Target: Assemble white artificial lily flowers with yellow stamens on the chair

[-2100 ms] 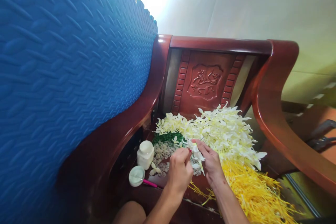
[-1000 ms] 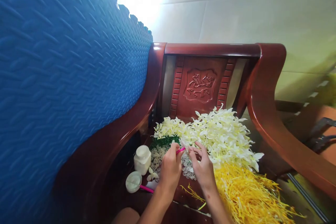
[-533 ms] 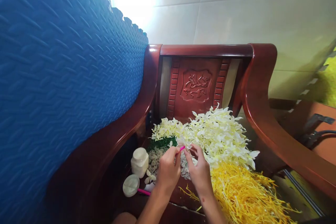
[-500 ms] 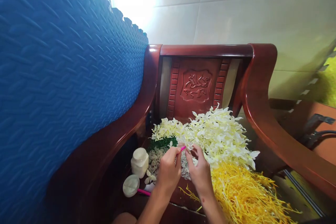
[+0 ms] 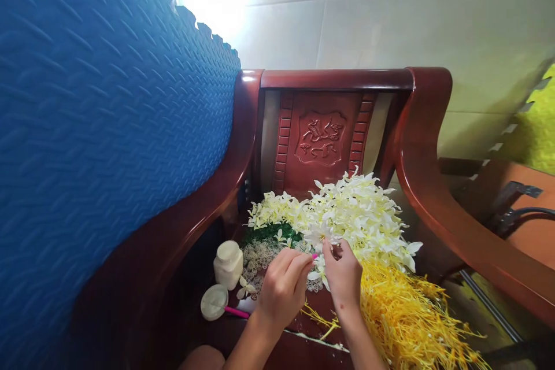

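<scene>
My left hand (image 5: 282, 284) is closed round a slim pink stick (image 5: 315, 255), of which only the tip shows past the fingers. Close beside it, my right hand (image 5: 346, 277) pinches a white artificial flower (image 5: 321, 235) between thumb and fingertips. Just below the flower, more white petals (image 5: 318, 272) show between the hands. Pale curled rings (image 5: 260, 255) and dark green pieces (image 5: 277, 231) lie beyond my left hand. Behind and to the right rises a heap of white blossoms (image 5: 368, 214), with a bundle of yellow strands (image 5: 403, 318) in front of it.
Everything lies on the seat of a dark red wooden chair (image 5: 336, 78). At left stand a white jar (image 5: 228, 266) and its round lid (image 5: 214, 303), with a second pink stick (image 5: 237, 312) resting on it. A blue foam mat (image 5: 130, 127) walls the left side.
My right hand has turned and raised the flower, which now faces up more openly. My left hand has moved slightly down and right, and less of the pink stick shows. The view has shifted slightly.
</scene>
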The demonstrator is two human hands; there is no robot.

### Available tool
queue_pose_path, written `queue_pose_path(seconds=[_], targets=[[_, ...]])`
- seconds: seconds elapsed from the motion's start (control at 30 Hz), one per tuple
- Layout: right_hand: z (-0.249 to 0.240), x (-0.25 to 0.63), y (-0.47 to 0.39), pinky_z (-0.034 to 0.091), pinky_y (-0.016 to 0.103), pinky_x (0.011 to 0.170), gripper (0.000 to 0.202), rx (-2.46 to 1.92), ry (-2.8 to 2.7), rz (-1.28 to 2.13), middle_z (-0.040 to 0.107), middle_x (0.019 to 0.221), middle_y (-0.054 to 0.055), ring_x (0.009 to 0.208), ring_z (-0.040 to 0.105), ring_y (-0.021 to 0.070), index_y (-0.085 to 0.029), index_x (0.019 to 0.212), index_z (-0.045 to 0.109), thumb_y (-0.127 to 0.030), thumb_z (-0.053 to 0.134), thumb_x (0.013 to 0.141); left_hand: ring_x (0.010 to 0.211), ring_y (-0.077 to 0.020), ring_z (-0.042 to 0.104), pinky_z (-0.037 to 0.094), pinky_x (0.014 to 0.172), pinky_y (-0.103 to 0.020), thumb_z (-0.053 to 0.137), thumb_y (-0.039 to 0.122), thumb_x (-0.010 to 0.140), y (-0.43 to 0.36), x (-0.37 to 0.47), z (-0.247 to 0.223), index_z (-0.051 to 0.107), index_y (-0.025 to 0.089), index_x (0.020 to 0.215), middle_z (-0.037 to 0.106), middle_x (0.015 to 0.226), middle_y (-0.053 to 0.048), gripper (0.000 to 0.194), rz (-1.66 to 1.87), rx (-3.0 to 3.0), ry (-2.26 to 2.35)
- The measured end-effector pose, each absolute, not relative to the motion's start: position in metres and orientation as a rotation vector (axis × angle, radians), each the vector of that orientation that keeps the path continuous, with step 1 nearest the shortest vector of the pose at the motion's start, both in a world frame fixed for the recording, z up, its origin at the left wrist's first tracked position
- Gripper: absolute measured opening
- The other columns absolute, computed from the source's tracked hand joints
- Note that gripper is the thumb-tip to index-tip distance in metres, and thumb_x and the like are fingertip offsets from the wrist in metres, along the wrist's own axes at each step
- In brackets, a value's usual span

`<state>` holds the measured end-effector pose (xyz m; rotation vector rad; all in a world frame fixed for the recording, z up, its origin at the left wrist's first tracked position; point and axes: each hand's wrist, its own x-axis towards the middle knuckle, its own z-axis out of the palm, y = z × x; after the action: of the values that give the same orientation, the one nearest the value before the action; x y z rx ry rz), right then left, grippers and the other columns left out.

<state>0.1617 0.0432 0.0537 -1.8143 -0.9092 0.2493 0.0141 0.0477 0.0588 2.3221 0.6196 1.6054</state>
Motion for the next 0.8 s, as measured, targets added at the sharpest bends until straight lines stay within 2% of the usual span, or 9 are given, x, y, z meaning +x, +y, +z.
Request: queue_pose_path(seconds=[0.13, 0.23, 0.3, 0.37, 0.43, 0.5, 0.57, 0.67, 0.8], targets=[[0.044, 0.174, 0.045, 0.050, 0.033, 0.066, 0.036, -1.605, -0.682, 0.574, 0.074, 0.077, 0.010, 0.074, 0.069, 0.0262, -0.019, 0.082, 0.058, -0.050, 0.065, 0.067, 0.075, -0.0145, 0.054, 0.044, 0.071, -0.028, 0.042, 0.015, 0.095, 0.050, 0.005, 0.066, 0.053, 0.018, 0.091, 0.058, 0.081, -0.004, 0.013, 1.780, 1.968, 0.879], [0.040, 0.172, 0.044, 0.054, 0.034, 0.067, 0.040, -1.390, -0.545, 0.808, 0.074, 0.079, 0.008, 0.075, 0.070, 0.0260, -0.018, 0.085, 0.059, -0.046, 0.072, 0.061, 0.079, -0.0144, 0.059, 0.046, 0.075, -0.028, 0.036, 0.027, 0.098, 0.065, -0.001, 0.067, 0.052, 0.019, 0.093, 0.061, 0.085, -0.004, 0.019, 1.705, 1.538, 1.117], [0.041, 0.166, 0.043, 0.056, 0.035, 0.065, 0.038, -1.306, -0.534, 0.897, 0.074, 0.081, 0.007, 0.077, 0.071, 0.0260, -0.018, 0.088, 0.059, -0.042, 0.072, 0.062, 0.068, -0.0133, 0.059, 0.048, 0.066, -0.026, 0.037, 0.035, 0.096, 0.078, -0.004, 0.063, 0.049, 0.019, 0.092, 0.059, 0.076, -0.001, 0.020, 1.647, 1.258, 1.081], [0.044, 0.159, 0.041, 0.057, 0.036, 0.064, 0.036, -1.268, -0.573, 0.966, 0.075, 0.083, 0.007, 0.078, 0.071, 0.0265, -0.020, 0.093, 0.059, -0.041, 0.068, 0.066, 0.046, -0.0099, 0.046, 0.038, 0.047, -0.021, 0.044, 0.039, 0.089, 0.090, -0.006, 0.056, 0.047, 0.019, 0.089, 0.044, 0.056, 0.006, 0.020, 1.467, 1.037, 1.019], [0.046, 0.155, 0.039, 0.057, 0.036, 0.065, 0.037, -1.281, -0.633, 1.014, 0.075, 0.087, 0.008, 0.081, 0.071, 0.0266, -0.020, 0.098, 0.059, -0.042, 0.064, 0.070, 0.037, -0.0072, 0.032, 0.027, 0.038, -0.019, 0.050, 0.039, 0.081, 0.097, -0.006, 0.050, 0.048, 0.018, 0.084, 0.032, 0.049, 0.010, 0.021, 1.259, 0.969, 0.986], [0.047, 0.153, 0.037, 0.057, 0.035, 0.067, 0.038, -1.346, -0.691, 1.023, 0.075, 0.089, 0.008, 0.084, 0.071, 0.0259, -0.019, 0.100, 0.061, -0.044, 0.064, 0.071, 0.035, -0.0054, 0.024, 0.020, 0.037, -0.018, 0.053, 0.037, 0.075, 0.100, -0.006, 0.047, 0.050, 0.017, 0.081, 0.027, 0.047, 0.012, 0.021, 1.192, 0.959, 0.988], [0.047, 0.154, 0.035, 0.055, 0.032, 0.066, 0.034, -1.413, -0.780, 1.012, 0.074, 0.089, 0.007, 0.082, 0.070, 0.0239, -0.019, 0.094, 0.062, -0.045, 0.064, 0.072, 0.036, -0.0046, 0.022, 0.017, 0.037, -0.017, 0.053, 0.036, 0.072, 0.102, -0.006, 0.046, 0.051, 0.017, 0.079, 0.027, 0.047, 0.011, 0.020, 1.214, 0.957, 1.013], [0.045, 0.156, 0.030, 0.050, 0.027, 0.059, 0.028, -1.434, -1.032, 1.048, 0.071, 0.076, 0.004, 0.069, 0.065, 0.0189, -0.018, 0.080, 0.063, -0.044, 0.066, 0.071, 0.037, -0.0047, 0.022, 0.015, 0.038, -0.017, 0.050, 0.032, 0.069, 0.105, -0.008, 0.046, 0.052, 0.017, 0.079, 0.027, 0.047, 0.011, 0.018, 1.259, 0.954, 1.049], [0.040, 0.146, 0.018, 0.042, 0.022, 0.052, 0.020, -1.402, -1.348, 1.298, 0.066, 0.066, -0.001, 0.056, 0.057, 0.0132, -0.016, 0.079, 0.065, -0.033, 0.066, 0.069, 0.038, -0.0059, 0.025, 0.017, 0.039, -0.018, 0.048, 0.027, 0.068, 0.110, -0.012, 0.043, 0.056, 0.015, 0.085, 0.032, 0.047, 0.010, 0.023, 1.295, 0.981, 1.071]])
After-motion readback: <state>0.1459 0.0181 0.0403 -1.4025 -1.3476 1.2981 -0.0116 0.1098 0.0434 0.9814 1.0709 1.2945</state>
